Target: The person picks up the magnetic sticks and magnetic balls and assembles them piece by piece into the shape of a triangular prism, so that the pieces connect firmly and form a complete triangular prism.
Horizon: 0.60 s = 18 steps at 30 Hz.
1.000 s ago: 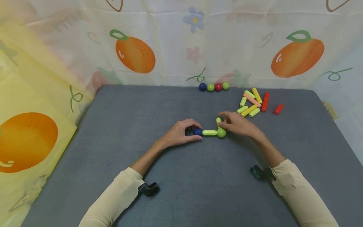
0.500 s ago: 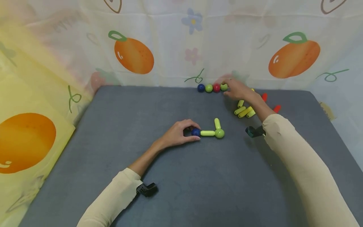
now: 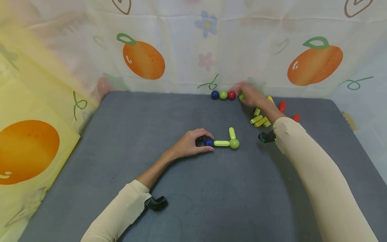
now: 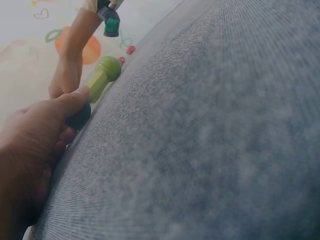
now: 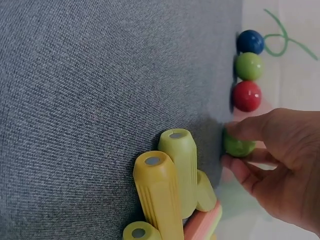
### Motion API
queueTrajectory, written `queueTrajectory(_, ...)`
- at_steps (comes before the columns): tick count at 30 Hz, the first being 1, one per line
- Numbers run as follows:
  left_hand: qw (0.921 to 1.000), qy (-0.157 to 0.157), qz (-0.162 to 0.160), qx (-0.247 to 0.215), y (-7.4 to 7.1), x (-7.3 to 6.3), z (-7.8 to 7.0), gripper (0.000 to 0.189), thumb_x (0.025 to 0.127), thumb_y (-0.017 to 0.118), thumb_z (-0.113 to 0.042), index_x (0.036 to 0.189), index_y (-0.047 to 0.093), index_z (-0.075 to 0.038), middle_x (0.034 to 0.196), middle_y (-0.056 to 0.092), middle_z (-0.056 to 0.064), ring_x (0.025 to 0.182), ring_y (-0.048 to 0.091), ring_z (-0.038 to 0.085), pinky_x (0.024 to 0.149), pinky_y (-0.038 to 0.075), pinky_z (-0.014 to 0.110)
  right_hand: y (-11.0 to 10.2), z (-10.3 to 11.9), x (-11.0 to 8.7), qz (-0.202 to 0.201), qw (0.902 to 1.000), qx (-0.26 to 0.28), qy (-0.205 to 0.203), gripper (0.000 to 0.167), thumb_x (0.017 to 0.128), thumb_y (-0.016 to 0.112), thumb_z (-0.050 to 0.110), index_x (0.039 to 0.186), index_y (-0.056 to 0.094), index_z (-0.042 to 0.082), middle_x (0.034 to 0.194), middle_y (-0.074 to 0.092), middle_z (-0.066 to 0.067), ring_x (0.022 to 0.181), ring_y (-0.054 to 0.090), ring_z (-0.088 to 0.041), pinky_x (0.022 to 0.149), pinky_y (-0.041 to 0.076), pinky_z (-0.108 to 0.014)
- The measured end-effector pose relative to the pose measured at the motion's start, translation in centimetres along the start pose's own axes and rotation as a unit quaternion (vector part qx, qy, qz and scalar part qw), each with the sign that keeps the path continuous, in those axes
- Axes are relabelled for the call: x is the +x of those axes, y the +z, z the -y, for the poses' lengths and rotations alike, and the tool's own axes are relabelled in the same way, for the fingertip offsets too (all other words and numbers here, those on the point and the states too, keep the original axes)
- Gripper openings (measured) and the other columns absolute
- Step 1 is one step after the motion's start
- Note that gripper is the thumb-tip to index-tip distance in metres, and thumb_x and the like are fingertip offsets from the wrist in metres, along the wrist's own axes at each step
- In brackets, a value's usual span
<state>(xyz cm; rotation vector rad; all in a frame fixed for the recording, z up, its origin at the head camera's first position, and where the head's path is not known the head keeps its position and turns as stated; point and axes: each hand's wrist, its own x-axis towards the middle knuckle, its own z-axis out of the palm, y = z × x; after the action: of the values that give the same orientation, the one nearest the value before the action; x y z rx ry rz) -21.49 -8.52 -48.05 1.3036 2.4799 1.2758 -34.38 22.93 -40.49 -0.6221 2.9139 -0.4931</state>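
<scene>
My left hand grips a dark blue ball between thumb and fingers, low at the table. From that ball a yellow-green rod runs right to a green ball; a second yellow-green rod points away from it toward the back. At the table's far edge my right hand pinches another green ball with thumb and fingertips. Beside it stand a red ball, a light green ball and a blue ball in a row.
A pile of yellow and yellow-green rods with a pink rod lies under my right forearm. Red rods lie right of it. A fruit-print cloth hangs behind the grey table.
My right hand has left the upright-pointing rod and reached the back row, where it grips the end green ball and has shifted it slightly right of the red one. My left hand stays put.
</scene>
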Motion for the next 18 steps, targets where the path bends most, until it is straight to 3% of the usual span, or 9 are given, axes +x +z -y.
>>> queueTrajectory(4,1.0,-0.004,0.002,0.002,0.0,-0.1,-0.2,0.035,0.09,0.084,-0.024,0.121,0.071,-0.013,0.113,0.072,0.002,0.099,0.062,0.012,0.093,0.053,0.032,0.0,0.6,-0.8,-0.019,0.9997,0.017,0.001,0.046,0.096,0.06,-0.004,0.141,0.053,-0.009,0.139,0.058,-0.035,0.128,0.056,-0.051,0.11,0.045,-0.06)
queueTrajectory(8,1.0,-0.007,0.005,0.001,0.2,0.0,-0.2,0.035,0.091,0.084,-0.025,0.122,0.071,-0.014,0.114,0.072,0.002,0.101,0.062,0.012,0.094,0.053,0.032,0.1,2.6,-2.8,-0.043,0.9979,0.048,-0.012,0.033,0.097,0.069,0.005,0.126,0.063,-0.011,0.119,0.066,-0.031,0.1,0.061,-0.042,0.09,0.049,-0.049)
queueTrajectory(11,0.9999,-0.01,0.004,0.001,0.2,0.0,-0.3,0.035,0.091,0.084,-0.025,0.121,0.071,-0.014,0.114,0.072,0.002,0.101,0.063,0.012,0.095,0.053,0.032,0.6,4.3,-4.4,0.004,0.996,0.088,0.015,0.034,0.1,0.07,0.017,0.122,0.066,-0.009,0.097,0.071,-0.025,0.083,0.066,-0.033,0.077,0.048,-0.039)
queueTrajectory(15,0.9999,-0.014,0.002,0.006,0.1,0.1,-0.3,0.034,0.09,0.084,-0.024,0.121,0.072,-0.013,0.113,0.072,0.002,0.1,0.063,0.012,0.093,0.053,0.032,1.5,6.1,-5.7,0.087,0.9854,0.13,0.067,0.047,0.104,0.067,0.029,0.135,0.062,-0.005,0.083,0.075,-0.016,0.077,0.072,-0.025,0.071,0.051,-0.03)
queueTrajectory(18,0.9998,-0.017,0.005,0.008,0.0,0.2,-0.3,0.034,0.091,0.084,-0.024,0.121,0.072,-0.014,0.113,0.071,0.002,0.099,0.062,0.012,0.093,0.053,0.032,2.2,6.6,-6.1,0.106,0.9819,0.137,0.077,0.051,0.103,0.067,0.032,0.138,0.061,-0.004,0.077,0.074,-0.01,0.074,0.071,-0.02,0.071,0.049,-0.028)
